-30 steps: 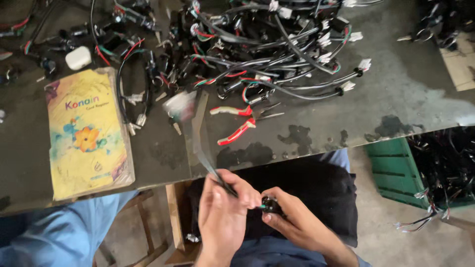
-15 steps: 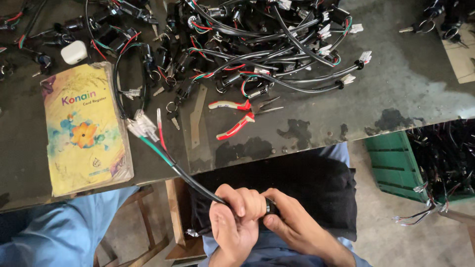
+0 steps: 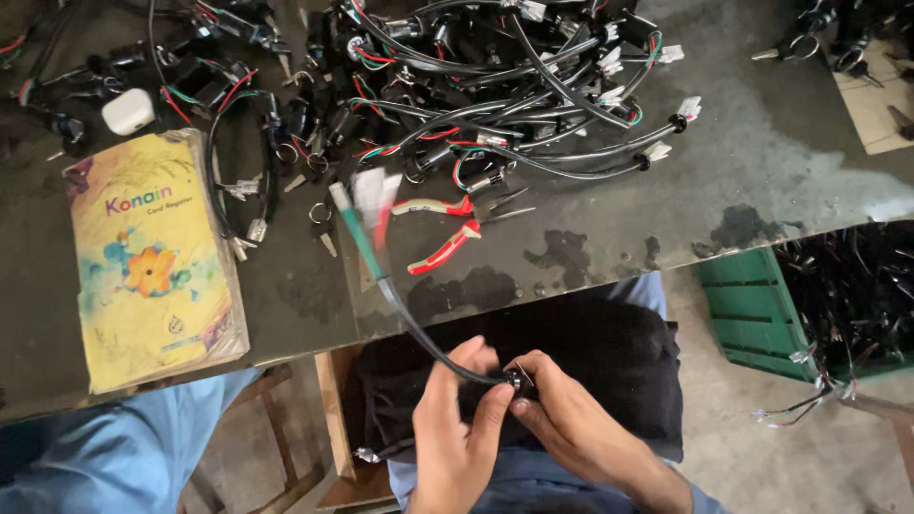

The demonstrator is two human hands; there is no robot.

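Swung upward and toward the bench's near edge since half a second ago: the free end of the black cable (image 3: 405, 319), its green, red and white leads and pale connector (image 3: 367, 195) now blurred above the bench (image 3: 762, 171) beside the red-handled pliers (image 3: 447, 228), where earlier they lay lower and further left. Still low over the lap, both hands. Left hand (image 3: 457, 424) closed around the cable just behind its dark round fitting (image 3: 519, 379), fingers curled. Right hand (image 3: 571, 419) pinching that fitting from the other side, thumb and forefinger shut on it. Judged from the blur: cable being turned or worked at the fitting end, not yet set down. Along the bench's far edge, a tangled heap of similar harnesses (image 3: 495, 86). Toward the left edge, a yellow notebook (image 3: 152, 257) and a small white case (image 3: 128, 110). Off the right edge, on the floor, a green crate (image 3: 752, 305) holding more cables.
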